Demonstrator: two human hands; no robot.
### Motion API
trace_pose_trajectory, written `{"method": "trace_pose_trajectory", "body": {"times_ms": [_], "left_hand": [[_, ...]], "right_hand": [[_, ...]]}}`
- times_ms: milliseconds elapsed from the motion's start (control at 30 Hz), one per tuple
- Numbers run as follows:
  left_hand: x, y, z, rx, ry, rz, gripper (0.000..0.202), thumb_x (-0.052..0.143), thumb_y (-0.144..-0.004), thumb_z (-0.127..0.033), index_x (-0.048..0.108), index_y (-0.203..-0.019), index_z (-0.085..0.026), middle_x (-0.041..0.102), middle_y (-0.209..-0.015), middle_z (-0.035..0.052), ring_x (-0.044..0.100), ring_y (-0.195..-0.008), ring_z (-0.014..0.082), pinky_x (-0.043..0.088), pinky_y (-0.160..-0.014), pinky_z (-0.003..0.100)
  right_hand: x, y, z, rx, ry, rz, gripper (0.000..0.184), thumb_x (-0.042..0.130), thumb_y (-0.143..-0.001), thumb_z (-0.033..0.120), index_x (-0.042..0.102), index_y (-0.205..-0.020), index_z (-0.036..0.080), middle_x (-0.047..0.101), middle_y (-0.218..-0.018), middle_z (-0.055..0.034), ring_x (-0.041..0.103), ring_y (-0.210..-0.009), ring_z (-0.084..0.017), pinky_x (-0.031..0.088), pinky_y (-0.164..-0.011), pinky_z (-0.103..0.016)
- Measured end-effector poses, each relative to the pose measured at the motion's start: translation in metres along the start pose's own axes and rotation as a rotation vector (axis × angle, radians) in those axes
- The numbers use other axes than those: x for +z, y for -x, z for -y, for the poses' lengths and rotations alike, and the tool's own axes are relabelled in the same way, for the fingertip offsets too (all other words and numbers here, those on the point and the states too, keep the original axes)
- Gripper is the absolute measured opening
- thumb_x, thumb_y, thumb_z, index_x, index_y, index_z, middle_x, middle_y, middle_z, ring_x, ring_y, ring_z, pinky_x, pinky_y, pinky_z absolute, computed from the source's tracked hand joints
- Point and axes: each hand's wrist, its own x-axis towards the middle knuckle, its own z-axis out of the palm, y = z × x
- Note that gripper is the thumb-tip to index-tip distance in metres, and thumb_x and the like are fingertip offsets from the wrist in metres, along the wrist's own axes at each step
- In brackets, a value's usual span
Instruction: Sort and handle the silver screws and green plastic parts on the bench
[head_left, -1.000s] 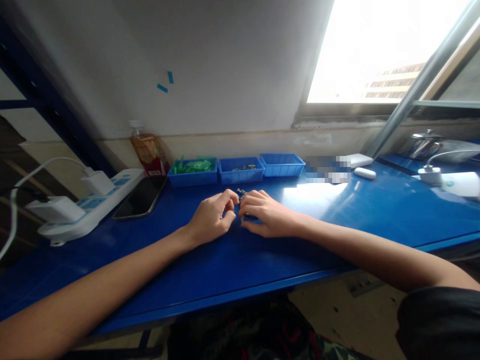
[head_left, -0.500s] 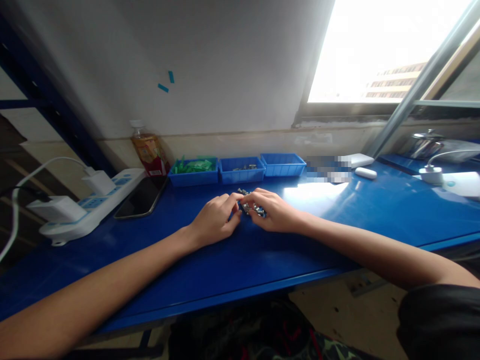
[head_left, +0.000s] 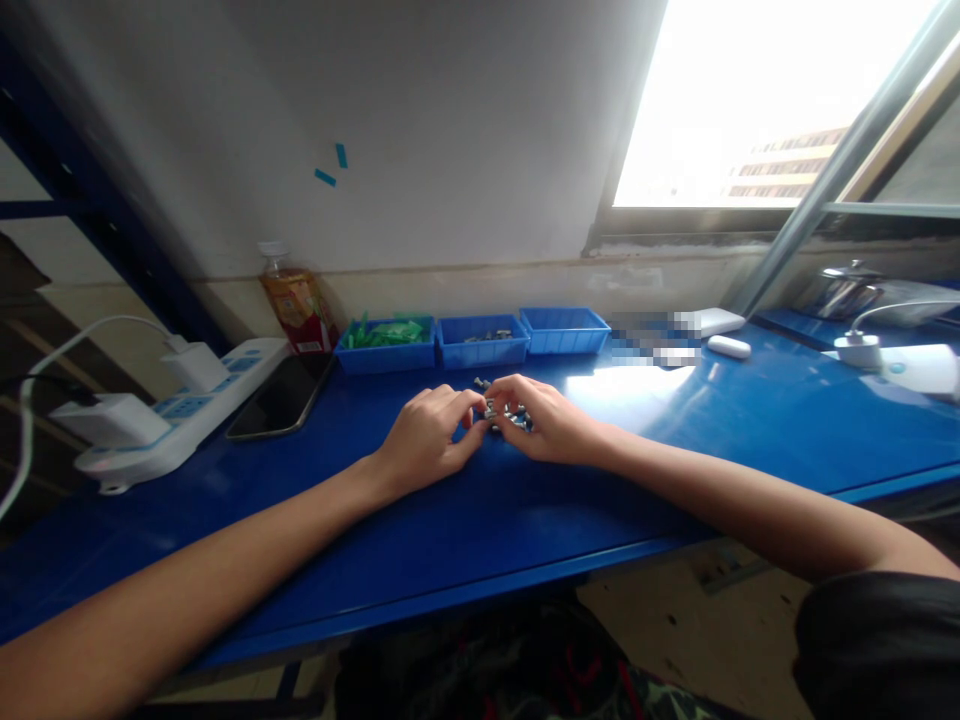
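Over the middle of the blue table, my left hand point(head_left: 430, 432) and my right hand point(head_left: 553, 422) meet fingertip to fingertip. Thumb and forefinger of each hand are curled into a pinch around a small metal screw point(head_left: 490, 410), mostly covered by the fingers. A loose pile of small silvery screws point(head_left: 517, 420) lies on the table under and between the hands, partly hidden by my right fingers. One more piece sticks out just beyond the fingertips.
Behind the hands stand three blue bins: one with green pieces point(head_left: 384, 356), one with metal parts point(head_left: 481, 352), another point(head_left: 564, 340) at right. A phone point(head_left: 281, 398), power strip point(head_left: 176, 440) and drink bottle point(head_left: 298, 305) sit left. A white case point(head_left: 728, 347) lies right.
The fingers of both hands have shifted slightly at the pinch, and my left thumb has straightened toward the right hand. The bins and other objects stay in place.
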Motion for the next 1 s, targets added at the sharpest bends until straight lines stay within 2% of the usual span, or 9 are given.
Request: {"method": "trace_pose_trajectory", "body": {"times_ms": [133,367,533,700,833,1000], "left_hand": [[-0.0011,-0.0001,-0.0017,-0.023,0.021,-0.02,0.015,0.049,-0.09,-0.031,0.057,-0.094,-0.019,0.061,-0.072,0.0008,0.056,-0.069,0.0157,0.041,-0.066,0.028],[-0.0021,0.0004,-0.0017,-0.042,0.028,0.025,0.021,0.044,-0.092,-0.034,0.058,-0.089,-0.019,0.06,-0.072,0.0016,0.056,-0.069,0.0154,0.042,-0.066,0.027],[-0.0005,0.0006,-0.0007,-0.06,0.019,0.083,0.021,0.044,-0.092,-0.035,0.058,-0.093,-0.019,0.061,-0.073,0.0013,0.058,-0.069,0.0151,0.043,-0.065,0.026],[0.0005,0.0009,-0.0009,-0.074,0.025,0.069,0.02,0.051,-0.088,-0.032,0.056,-0.102,-0.02,0.061,-0.073,-0.0003,0.058,-0.066,0.0148,0.044,-0.064,0.026],[-0.0008,0.0009,-0.002,-0.051,0.04,0.07,0.018,0.051,-0.087,-0.03,0.056,-0.1,-0.019,0.06,-0.071,-0.0004,0.057,-0.065,0.0143,0.043,-0.063,0.026],[-0.001,0.0016,-0.0017,-0.054,0.025,0.053,0.02,0.047,-0.09,-0.031,0.058,-0.1,-0.018,0.061,-0.073,0.0013,0.058,-0.067,0.0148,0.043,-0.064,0.026]], "right_hand": [[-0.0012,-0.0006,0.0001,-0.008,0.018,0.02,0.018,0.055,-0.084,0.017,0.049,-0.101,0.019,0.06,-0.086,-0.0038,0.057,-0.079,-0.015,0.046,-0.071,-0.027],[-0.0006,-0.0009,-0.0021,-0.036,0.058,0.017,0.002,0.053,-0.086,0.019,0.054,-0.088,0.019,0.06,-0.083,-0.0044,0.055,-0.077,-0.016,0.046,-0.07,-0.028],[-0.0012,-0.001,-0.0017,-0.015,0.079,-0.002,0.003,0.053,-0.085,0.019,0.055,-0.086,0.018,0.061,-0.081,-0.0049,0.056,-0.075,-0.016,0.045,-0.069,-0.027],[-0.0013,-0.0019,-0.0025,0.027,0.06,0.004,0.006,0.054,-0.086,0.022,0.057,-0.082,0.018,0.062,-0.076,-0.0037,0.057,-0.071,-0.015,0.046,-0.067,-0.027],[-0.0009,-0.0026,-0.0027,0.033,0.056,0.024,0.011,0.053,-0.087,0.021,0.056,-0.077,0.018,0.063,-0.074,-0.0031,0.057,-0.07,-0.014,0.045,-0.066,-0.026],[-0.0032,-0.002,-0.0007,0.046,0.051,0.035,0.007,0.055,-0.086,0.024,0.057,-0.088,0.018,0.062,-0.077,-0.0029,0.058,-0.072,-0.015,0.045,-0.066,-0.025]]}}
